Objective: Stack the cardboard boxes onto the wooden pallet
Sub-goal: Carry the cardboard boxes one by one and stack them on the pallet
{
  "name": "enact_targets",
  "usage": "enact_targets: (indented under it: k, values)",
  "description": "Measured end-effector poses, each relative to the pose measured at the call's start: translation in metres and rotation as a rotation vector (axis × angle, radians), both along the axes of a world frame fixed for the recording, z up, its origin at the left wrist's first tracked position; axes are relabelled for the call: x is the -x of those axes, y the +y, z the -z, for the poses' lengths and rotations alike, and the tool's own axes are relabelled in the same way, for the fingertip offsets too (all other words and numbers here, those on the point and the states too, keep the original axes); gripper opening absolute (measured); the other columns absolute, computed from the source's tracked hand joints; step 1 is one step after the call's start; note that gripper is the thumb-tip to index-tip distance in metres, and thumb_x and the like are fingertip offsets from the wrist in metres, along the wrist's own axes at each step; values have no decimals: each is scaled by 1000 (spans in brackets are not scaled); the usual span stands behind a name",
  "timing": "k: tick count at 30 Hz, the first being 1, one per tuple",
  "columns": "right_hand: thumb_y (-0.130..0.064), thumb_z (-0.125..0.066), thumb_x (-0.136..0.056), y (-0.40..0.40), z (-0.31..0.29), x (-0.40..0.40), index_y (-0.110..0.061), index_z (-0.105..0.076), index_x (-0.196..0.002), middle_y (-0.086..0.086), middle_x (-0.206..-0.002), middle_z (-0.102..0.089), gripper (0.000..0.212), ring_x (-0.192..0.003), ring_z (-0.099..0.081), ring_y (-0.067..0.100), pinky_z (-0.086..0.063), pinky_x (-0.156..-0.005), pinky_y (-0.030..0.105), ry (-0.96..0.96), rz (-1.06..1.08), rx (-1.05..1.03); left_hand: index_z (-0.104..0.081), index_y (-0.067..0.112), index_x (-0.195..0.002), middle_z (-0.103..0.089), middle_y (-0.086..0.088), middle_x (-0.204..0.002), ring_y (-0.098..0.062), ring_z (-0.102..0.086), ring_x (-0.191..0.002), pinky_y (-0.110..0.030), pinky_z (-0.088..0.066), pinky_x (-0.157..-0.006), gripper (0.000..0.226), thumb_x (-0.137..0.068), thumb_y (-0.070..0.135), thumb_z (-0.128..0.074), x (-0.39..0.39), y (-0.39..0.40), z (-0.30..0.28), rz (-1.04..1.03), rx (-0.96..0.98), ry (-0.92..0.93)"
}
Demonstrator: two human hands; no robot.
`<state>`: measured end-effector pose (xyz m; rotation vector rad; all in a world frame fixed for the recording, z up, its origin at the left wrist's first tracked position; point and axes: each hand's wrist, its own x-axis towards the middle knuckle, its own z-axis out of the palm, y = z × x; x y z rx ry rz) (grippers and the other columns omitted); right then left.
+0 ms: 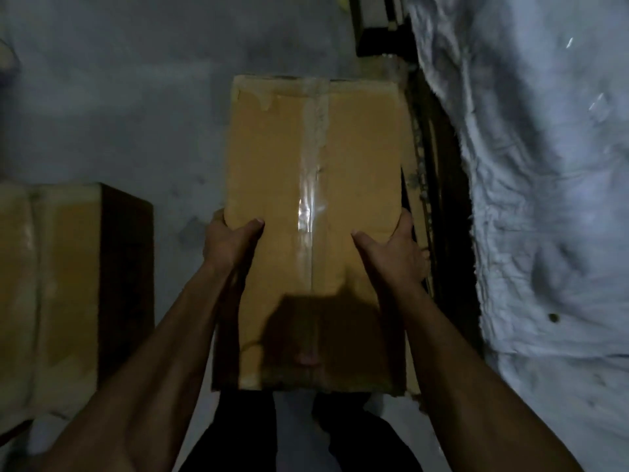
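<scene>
A brown cardboard box (313,185), sealed along its middle with clear tape, fills the centre of the head view in front of me. My left hand (229,241) grips its left side, thumb lying on the top face and fingers wrapped round the edge. My right hand (396,248) grips the right side the same way. The box is off the floor, with my legs visible under its near edge. No wooden pallet is clearly visible.
A second taped cardboard box (64,284) stands on the grey floor (119,107) at the left. A large load under crinkled white wrap (551,199) rises along the right, with a dark gap and flat cardboard (427,206) between it and my box.
</scene>
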<state>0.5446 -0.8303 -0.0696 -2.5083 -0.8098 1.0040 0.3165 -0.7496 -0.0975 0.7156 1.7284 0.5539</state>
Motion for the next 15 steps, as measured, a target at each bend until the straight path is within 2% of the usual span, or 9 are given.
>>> enact_targets:
  k: [2,4,8,10,15]
  values:
    - [-59,-68,-83,18,-56,17,-28,-12,-157,5,-149,-46,98,-130,-48,34,-37,-105,46,2,6,-54,-57,14,-125,-68,-3,-110,-25,-67,-98,-45,-57,-87,58,-76,33,-78,15,23,-57,85,-60,110]
    - [-54,-67,-86,32,-108,33,-25,-10,-158,6,-148,-46,96,-130,-48,33,-38,-103,43,14,13,-109,-50,17,-133,-64,-5,-121,-28,-63,-108,-46,-52,-94,65,-78,39,-77,29,41,-113,204,-146,254]
    - [-51,-67,-87,53,-201,71,-30,-5,-159,6,-148,-48,98,-129,-49,33,-37,-105,43,-8,10,-204,-25,35,-148,-55,0,-138,-28,-57,-119,-50,-47,-98,83,-82,47,-72,65,61,-215,315,-347,416]
    - [-50,-66,-87,67,-243,90,-35,-3,-159,5,-150,-46,97,-130,-49,32,-38,-103,41,-40,-7,-259,-15,41,-152,-52,2,-142,-29,-56,-121,-48,-48,-96,89,-82,51,-69,85,68,-256,332,-422,498]
    - [-56,-62,-88,112,-309,128,-41,-6,-158,11,-150,-46,91,-132,-45,35,-37,-106,45,-106,-91,-296,-13,41,-153,-50,-3,-139,-32,-55,-118,-43,-44,-90,87,-84,56,-64,125,93,-319,272,-480,631]
